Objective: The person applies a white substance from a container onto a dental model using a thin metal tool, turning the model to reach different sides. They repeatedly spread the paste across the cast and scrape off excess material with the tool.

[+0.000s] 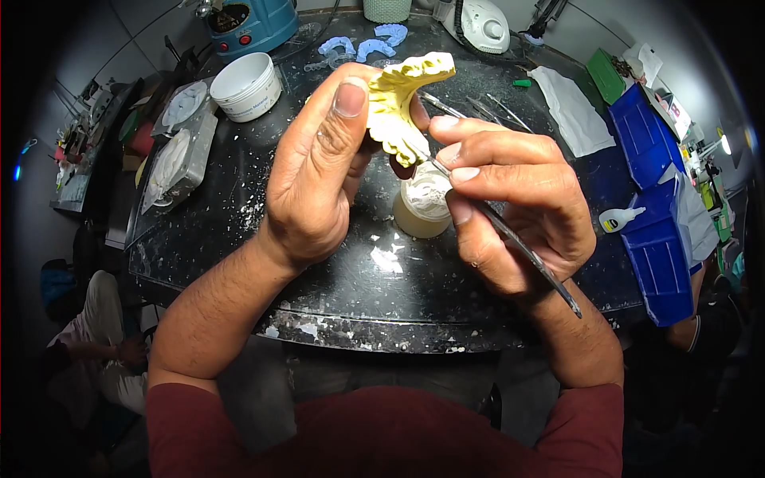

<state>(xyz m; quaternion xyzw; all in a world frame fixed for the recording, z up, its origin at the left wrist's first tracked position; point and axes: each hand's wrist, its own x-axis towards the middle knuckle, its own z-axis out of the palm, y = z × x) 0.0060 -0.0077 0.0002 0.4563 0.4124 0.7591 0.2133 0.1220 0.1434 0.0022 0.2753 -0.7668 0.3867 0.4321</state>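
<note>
In the head view my left hand (315, 171) is closed around a yellow dental cast (392, 107), gripping its curved arch between thumb and fingers with the tooth row toward me. My right hand (522, 187) pinches a thin, dark-handled dental carving tool (522, 248) much like a pen. The tool's tip meets the lower end of the cast, though exact contact is hard to make out. Below the cast stands a small translucent jar (422, 213) with white material at its top, partly hidden by my right fingers.
Blue dental impressions (374, 49) lie at the back, near a blue machine (251, 28). A white tub (245, 86) and a metal tray (182, 163) stand left. Thin tools (508, 111), a white cloth (570, 107), blue bins (657, 247) and a small bottle (620, 218) are right.
</note>
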